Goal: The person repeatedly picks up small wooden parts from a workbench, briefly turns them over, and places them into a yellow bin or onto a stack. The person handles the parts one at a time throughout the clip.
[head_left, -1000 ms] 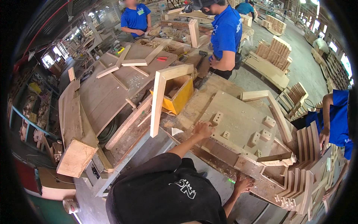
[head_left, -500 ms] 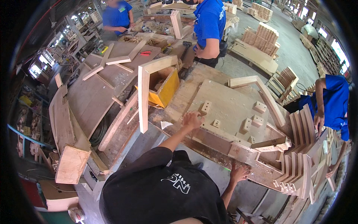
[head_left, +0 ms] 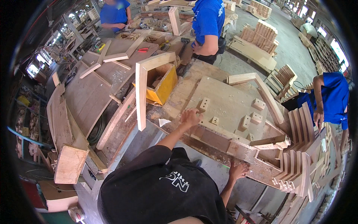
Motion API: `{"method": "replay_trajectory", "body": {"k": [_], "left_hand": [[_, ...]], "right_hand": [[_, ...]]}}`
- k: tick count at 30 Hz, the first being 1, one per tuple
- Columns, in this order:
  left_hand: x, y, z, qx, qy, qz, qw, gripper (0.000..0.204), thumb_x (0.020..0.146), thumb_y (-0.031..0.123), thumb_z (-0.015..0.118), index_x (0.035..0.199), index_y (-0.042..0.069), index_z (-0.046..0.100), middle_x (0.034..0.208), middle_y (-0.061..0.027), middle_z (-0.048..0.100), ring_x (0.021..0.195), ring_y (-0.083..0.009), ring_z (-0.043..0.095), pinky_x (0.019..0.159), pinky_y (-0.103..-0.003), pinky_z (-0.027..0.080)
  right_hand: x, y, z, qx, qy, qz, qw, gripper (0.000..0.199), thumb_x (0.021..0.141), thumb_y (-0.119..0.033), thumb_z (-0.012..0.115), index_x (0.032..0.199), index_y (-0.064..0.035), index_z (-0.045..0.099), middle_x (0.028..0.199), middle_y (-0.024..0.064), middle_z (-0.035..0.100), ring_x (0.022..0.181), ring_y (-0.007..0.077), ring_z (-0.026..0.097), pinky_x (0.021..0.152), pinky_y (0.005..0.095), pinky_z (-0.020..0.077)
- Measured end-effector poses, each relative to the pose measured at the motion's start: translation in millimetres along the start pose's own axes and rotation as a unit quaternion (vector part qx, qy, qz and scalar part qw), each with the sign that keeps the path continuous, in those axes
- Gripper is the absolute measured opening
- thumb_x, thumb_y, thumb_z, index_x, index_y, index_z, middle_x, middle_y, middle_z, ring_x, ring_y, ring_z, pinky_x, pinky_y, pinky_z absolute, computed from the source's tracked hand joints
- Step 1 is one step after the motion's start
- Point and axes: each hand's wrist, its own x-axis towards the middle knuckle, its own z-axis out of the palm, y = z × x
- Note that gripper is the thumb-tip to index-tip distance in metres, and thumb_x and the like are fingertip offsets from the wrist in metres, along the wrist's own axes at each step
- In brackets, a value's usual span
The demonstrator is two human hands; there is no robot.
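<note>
My left hand (head_left: 191, 117) rests at the near left corner of a flat plywood board (head_left: 220, 99), fingers apart and nothing held. Just beyond its fingers stands a small wooden block with holes (head_left: 204, 105), and a smaller drilled block (head_left: 215, 120) sits to the right. Down on the bench's near edge lies my right hand (head_left: 239, 170), fingers spread and no object in them. Several more drilled blocks (head_left: 256, 118) are fixed or set on the board's right part. An angled wooden frame piece (head_left: 268, 95) lies along the board's far right side.
Left of the board, an L-shaped wooden piece (head_left: 141, 93) leans by a yellow box (head_left: 166, 87). Curved slats (head_left: 298, 123) stand at the right. A hammer (head_left: 182, 45) and red pliers (head_left: 143, 49) lie farther back. Co-workers in blue shirts (head_left: 209, 22) stand around the benches.
The whole view has shifted slightly. Both my hands keep nearly the same places on the board and bench edge, and nothing has been picked up or let go.
</note>
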Motion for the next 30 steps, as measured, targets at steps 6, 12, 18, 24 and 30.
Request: {"method": "replay_trajectory", "body": {"k": [6,12,18,24,30], "left_hand": [[-1.0,3.3,-3.0,0.006,0.005,0.001,1.0,0.035,0.075,0.042,0.064,0.092,0.012,0.071,0.097,-0.0111,0.068,0.097,-0.0292,0.063,0.087,-0.042,0.046],[1.2,2.9,1.8,-0.004,0.005,0.009,1.0,0.034,0.074,0.041,0.065,0.09,0.012,0.071,0.095,-0.0108,0.068,0.096,-0.0293,0.062,0.086,-0.043,0.046],[1.2,-1.3,4.8,-0.015,0.015,0.0,1.0,0.033,0.074,0.04,0.065,0.089,0.012,0.071,0.094,-0.0114,0.068,0.096,-0.029,0.062,0.086,-0.042,0.046],[1.0,0.5,2.3,0.0,0.009,0.01,1.0,0.033,0.075,0.041,0.064,0.09,0.012,0.071,0.096,-0.0115,0.068,0.095,-0.0293,0.063,0.085,-0.042,0.047],[1.9,1.8,1.0,0.004,0.007,0.016,1.0,0.033,0.075,0.041,0.065,0.09,0.012,0.071,0.097,-0.0114,0.068,0.095,-0.0294,0.063,0.085,-0.043,0.048]], "right_hand": [[-1.8,-3.0,-3.1,0.007,0.007,0.007,1.0,0.107,0.074,-0.071,0.058,0.146,0.0002,0.02,0.151,0.026,0.016,0.139,0.0447,0.015,0.102,0.0657,0.0226],[3.9,3.7,4.4,-0.021,0.003,0.008,1.0,0.106,0.075,-0.069,0.058,0.145,0.0011,0.02,0.151,0.0288,0.015,0.137,0.0469,0.016,0.104,0.0624,0.0221],[5.3,2.0,4.5,-0.007,-0.007,0.003,1.0,0.103,0.076,-0.066,0.06,0.145,0.0002,0.021,0.15,0.0302,0.015,0.138,0.0484,0.013,0.103,0.0649,0.0202],[1.6,-0.1,-2.1,0.011,-0.018,0.008,1.0,0.102,0.076,-0.065,0.061,0.146,-0.0013,0.022,0.151,0.0285,0.015,0.138,0.0476,0.012,0.103,0.0666,0.0193],[1.2,0.6,-0.7,0.019,-0.011,-0.001,1.0,0.099,0.077,-0.064,0.061,0.144,-0.0007,0.025,0.15,0.0287,0.015,0.138,0.0476,0.012,0.102,0.0684,0.0196]]}}
